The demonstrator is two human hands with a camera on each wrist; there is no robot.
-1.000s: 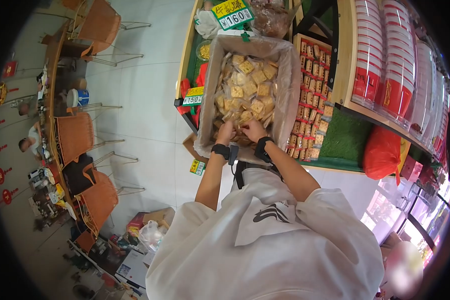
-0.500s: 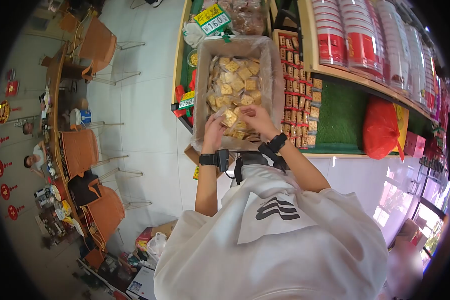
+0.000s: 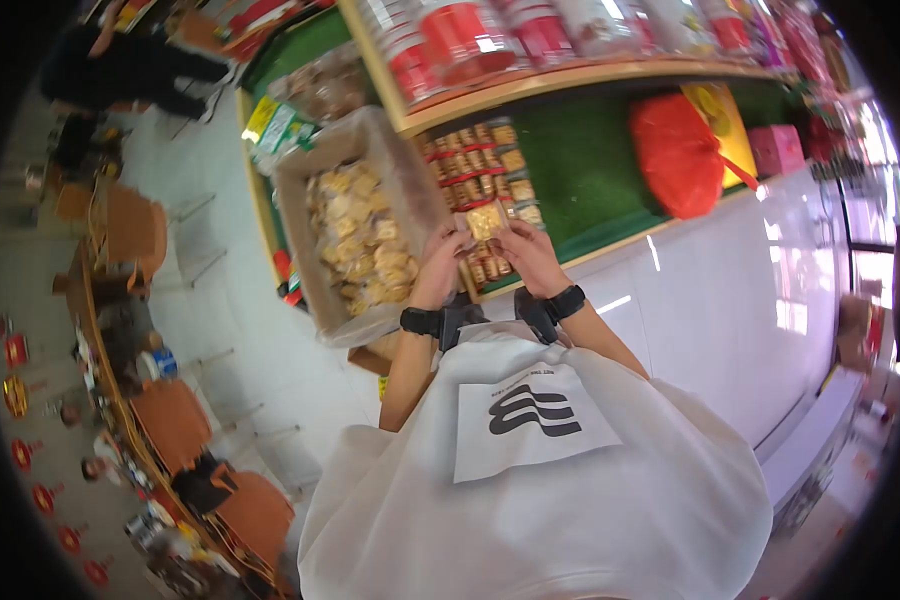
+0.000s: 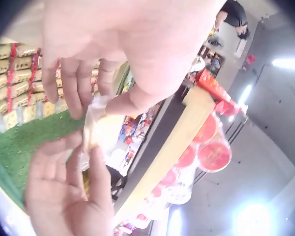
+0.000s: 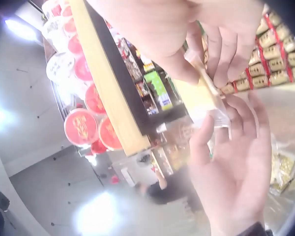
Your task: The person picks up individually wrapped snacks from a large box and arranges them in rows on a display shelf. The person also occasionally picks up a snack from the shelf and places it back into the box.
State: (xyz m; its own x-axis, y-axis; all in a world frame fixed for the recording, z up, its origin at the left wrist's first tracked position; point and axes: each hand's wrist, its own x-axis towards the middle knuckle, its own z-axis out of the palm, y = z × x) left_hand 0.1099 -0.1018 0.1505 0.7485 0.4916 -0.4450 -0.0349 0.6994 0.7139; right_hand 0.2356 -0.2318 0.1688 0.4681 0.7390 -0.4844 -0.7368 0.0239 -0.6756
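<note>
A square cracker in a clear wrapper [image 3: 486, 222] is held up between both hands over the edge of the display stand. My left hand [image 3: 438, 268] pinches one side of the wrapper between thumb and fingers. The opposite side is pinched by my right hand [image 3: 532, 258]. In the left wrist view the wrapped cracker [image 4: 94, 125] appears nearly edge-on, with thumbs on one face and fingers behind. The right wrist view shows its pale face [image 5: 196, 98] and the wrapper's loose ends. To the left stands a plastic-lined box [image 3: 298, 215] of many similar packets.
Behind the hands, rows of red-banded packets [image 3: 467, 165] lie on green matting [image 3: 570, 190]. A red plastic bag [image 3: 678, 155] sits farther right. Above them runs a wooden shelf edge [image 3: 550, 88] with red and clear tubs. Chairs [image 3: 170, 425] line a counter at left.
Both hands have come up out of the box holding a wrapped cracker and moved right, beside the box. The head view has swung to the right.
</note>
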